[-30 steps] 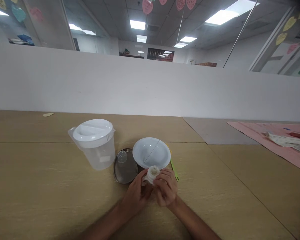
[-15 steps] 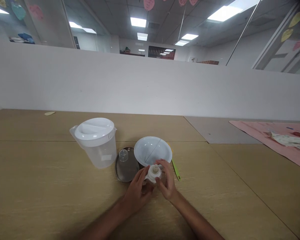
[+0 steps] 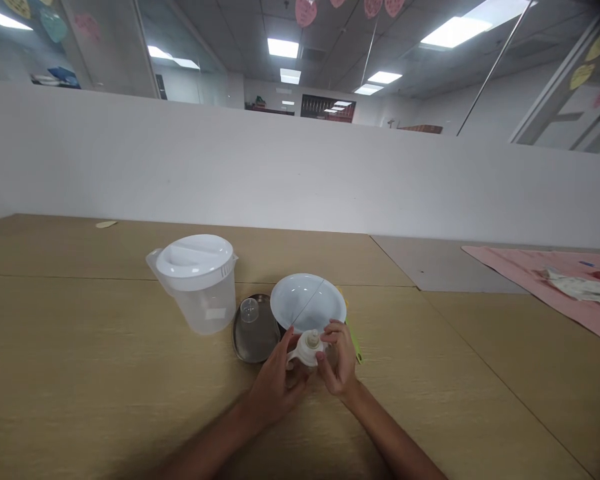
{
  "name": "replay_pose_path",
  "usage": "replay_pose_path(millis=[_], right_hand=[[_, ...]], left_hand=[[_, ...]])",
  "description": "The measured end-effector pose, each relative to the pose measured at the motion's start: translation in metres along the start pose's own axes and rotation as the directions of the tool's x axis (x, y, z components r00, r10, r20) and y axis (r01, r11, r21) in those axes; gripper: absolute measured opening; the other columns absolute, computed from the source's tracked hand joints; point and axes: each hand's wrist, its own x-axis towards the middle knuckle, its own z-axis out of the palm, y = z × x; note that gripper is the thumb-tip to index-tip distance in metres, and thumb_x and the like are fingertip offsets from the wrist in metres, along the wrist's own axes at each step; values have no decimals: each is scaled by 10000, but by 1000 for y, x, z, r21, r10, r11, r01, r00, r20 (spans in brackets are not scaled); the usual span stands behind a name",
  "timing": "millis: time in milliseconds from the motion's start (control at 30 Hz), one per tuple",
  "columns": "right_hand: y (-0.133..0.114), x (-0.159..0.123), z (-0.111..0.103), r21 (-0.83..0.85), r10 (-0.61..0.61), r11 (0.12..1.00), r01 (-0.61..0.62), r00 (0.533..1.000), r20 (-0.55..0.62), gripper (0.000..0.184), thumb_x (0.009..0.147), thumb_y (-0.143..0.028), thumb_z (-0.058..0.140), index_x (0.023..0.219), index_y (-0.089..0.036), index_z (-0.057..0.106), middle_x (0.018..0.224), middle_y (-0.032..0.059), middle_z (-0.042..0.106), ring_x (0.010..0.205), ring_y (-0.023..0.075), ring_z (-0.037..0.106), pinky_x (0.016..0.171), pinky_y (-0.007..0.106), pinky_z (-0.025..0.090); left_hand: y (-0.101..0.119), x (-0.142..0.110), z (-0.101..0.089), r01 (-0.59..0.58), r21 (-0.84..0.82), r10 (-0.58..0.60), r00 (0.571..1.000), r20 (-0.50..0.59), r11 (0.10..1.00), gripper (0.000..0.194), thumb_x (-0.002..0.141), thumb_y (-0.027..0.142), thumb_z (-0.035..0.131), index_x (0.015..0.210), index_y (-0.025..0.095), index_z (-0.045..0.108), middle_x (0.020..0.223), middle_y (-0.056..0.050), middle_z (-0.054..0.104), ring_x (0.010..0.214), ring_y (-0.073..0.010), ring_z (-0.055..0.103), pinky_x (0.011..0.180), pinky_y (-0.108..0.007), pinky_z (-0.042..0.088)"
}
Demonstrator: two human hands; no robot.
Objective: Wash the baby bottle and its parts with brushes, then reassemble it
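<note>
Between my hands is a baby bottle (image 3: 310, 350) with a white collar, side handles and a pale teat on top; its lower body is mostly hidden. My left hand (image 3: 277, 377) is closed around its left side and handle. The fingers of my right hand (image 3: 339, 357) grip the collar and handle on the right. Just beyond the bottle sits a white bowl (image 3: 307, 300) with a thin dark line across its inside. To the left, an oval metal tray (image 3: 257, 337) bears a small clear cup (image 3: 249, 310).
A lidded translucent pitcher (image 3: 203, 293) stands left of the tray. Partly behind the bowl and right hand lies a green-handled utensil (image 3: 356, 345). A pink cloth (image 3: 520, 267) with a white fabric item (image 3: 580, 287) is at far right. A white partition (image 3: 290, 173) borders the table's back.
The right fingers have shifted slightly on the bottle's collar and handle, and the right hand covers more of the green handle. The whole view has moved a little.
</note>
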Motion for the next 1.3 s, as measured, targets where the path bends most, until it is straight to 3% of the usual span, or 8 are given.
replay_pose_path(millis=[100,267,367,467,567,733,933,1300], right_hand=[[-2,-1,1,101,83,991,-86,996,36,131,842,-313,433,920,-214,467,1054,105,529,990,254,531,844,459,416],[-7,-2,5,390,206,874,-290,948,243,169,879,-370,394,975,-231,396,1086,97,566,989,232,564,821,390,465],[-11,0,4,349,224,883,-315,934,278,333,853,-366,458,1143,-215,397,1103,99,546,1009,231,548,843,373,459],[-15,5,2,230,220,931,-284,938,266,421,818,-353,515,1196,-194,423,1107,103,514,1021,240,525,849,374,451],[-19,10,5,160,211,954,-253,948,240,319,788,-340,559,1066,-193,502,1006,74,514,938,219,534,807,368,454],[-24,7,19,149,364,916,-372,928,79,325,720,-331,632,962,-202,458,889,21,512,787,168,531,669,306,460],[-31,3,28,68,480,877,-476,876,-50,360,678,-354,683,906,-197,452,849,3,534,744,156,540,655,302,457],[-26,-1,26,16,360,933,-359,932,-44,378,683,-365,684,964,-201,492,912,26,537,822,183,552,714,332,466]], left_hand=[[-1,0,0,1,18,-1,1000,7,1000,739,826,208,518,1422,208,81,1318,-155,450,1196,-262,466,958,-464,437],[0,-1,-3,-4,96,4,1000,5,995,695,826,197,507,1416,197,139,1340,-148,443,1211,-265,456,991,-449,412],[1,0,-6,13,86,-14,1000,17,996,707,805,183,522,1415,179,165,1346,-153,443,1216,-279,451,996,-447,408],[2,0,-8,36,66,-39,999,37,997,729,779,176,550,1408,177,180,1336,-155,451,1204,-284,462,988,-455,415],[1,0,-7,56,41,-58,998,35,998,749,758,165,562,1405,179,184,1337,-157,442,1210,-284,458,977,-454,430],[-5,-3,-1,63,13,-63,998,16,998,733,761,138,529,1404,181,180,1359,-149,423,1235,-263,440,1010,-451,403],[-9,-5,3,63,10,-63,998,0,998,744,751,105,510,1410,193,177,1397,-131,390,1275,-257,398,1047,-452,364],[-8,-3,-1,33,67,-33,999,2,997,760,751,112,527,1409,195,156,1343,-146,456,1218,-260,468,993,-447,423]])
